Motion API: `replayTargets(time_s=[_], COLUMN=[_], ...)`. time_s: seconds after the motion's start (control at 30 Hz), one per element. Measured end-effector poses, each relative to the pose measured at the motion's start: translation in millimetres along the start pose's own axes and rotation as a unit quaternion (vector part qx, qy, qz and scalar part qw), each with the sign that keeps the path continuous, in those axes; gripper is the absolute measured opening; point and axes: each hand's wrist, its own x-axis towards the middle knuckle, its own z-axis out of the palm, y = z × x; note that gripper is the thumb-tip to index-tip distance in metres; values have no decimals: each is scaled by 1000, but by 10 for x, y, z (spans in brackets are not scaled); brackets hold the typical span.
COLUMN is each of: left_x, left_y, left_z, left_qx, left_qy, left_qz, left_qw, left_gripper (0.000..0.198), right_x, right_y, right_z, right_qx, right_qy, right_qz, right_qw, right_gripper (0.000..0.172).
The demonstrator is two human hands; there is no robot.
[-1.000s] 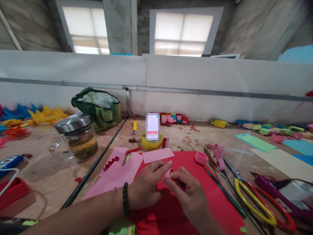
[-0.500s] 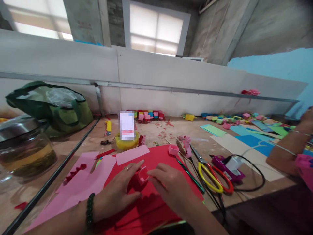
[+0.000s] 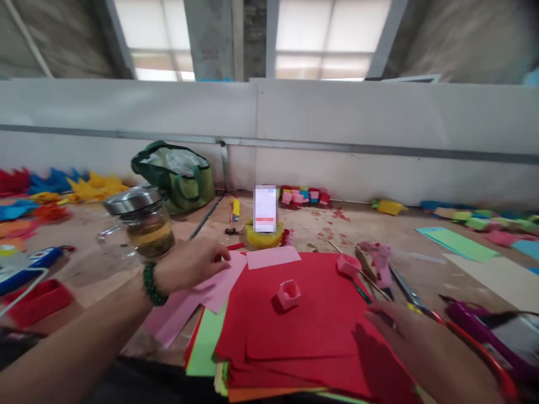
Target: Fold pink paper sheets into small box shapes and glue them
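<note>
A small pink paper cup with angular sides [image 3: 288, 295] stands alone on a stack of red paper [image 3: 311, 331]. My left hand [image 3: 196, 262] is over the pink paper sheets [image 3: 219, 292] left of the stack, its fingers loosely bent and apart; its thumb is hidden. My right hand [image 3: 415, 336], slightly blurred, hovers by the stack's right edge with fingers stretched and nothing visible in them. Near its fingertips lies a green pen [image 3: 362, 293]. Partly covered by this hand are scissors [image 3: 406, 285]. A second pink paper cup [image 3: 348, 265] sits at the stack's upper right corner.
Behind the stack, a phone [image 3: 265, 210] leans on a yellow tape roll [image 3: 264, 234]. A glass tea jar [image 3: 145, 224] stands left, before a green bag [image 3: 181, 179]. Right are a pink glue gun [image 3: 381, 261] and a purple device [image 3: 480, 328]. A red paper box [image 3: 40, 303] lies far left.
Both hands have let go of the small pink cup, which now stands on the red paper. My left hand moved left, my right hand right. The view has turned left.
</note>
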Motion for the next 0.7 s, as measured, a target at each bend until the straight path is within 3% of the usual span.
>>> replayTargets(time_s=[0.1,0.2,0.33,0.53,0.7], left_x=[-92,-199,-332,-348,-292], left_y=[-198,-278,-167,117,159], left_z=[-240,-273,-44,433,486], left_qx=[83,95,96,82,93], left_qy=[22,19,7,-43,-52], left_qz=[-99,-134,-89,14,19], left_qw=[991,986,991,996,994], left_gripper=[26,29,31,50,32], right_x=[-42,-50,-68,-76,-104], right_y=[120,120,-44,-215,-233], right_z=[174,342,450,438,454], right_qx=[36,50,59,28,26], right_qy=[-84,-110,-104,-76,-34], right_qz=[-7,-37,-109,-104,-122], right_qw=[996,992,987,991,992], right_gripper=[25,26,21,22,22])
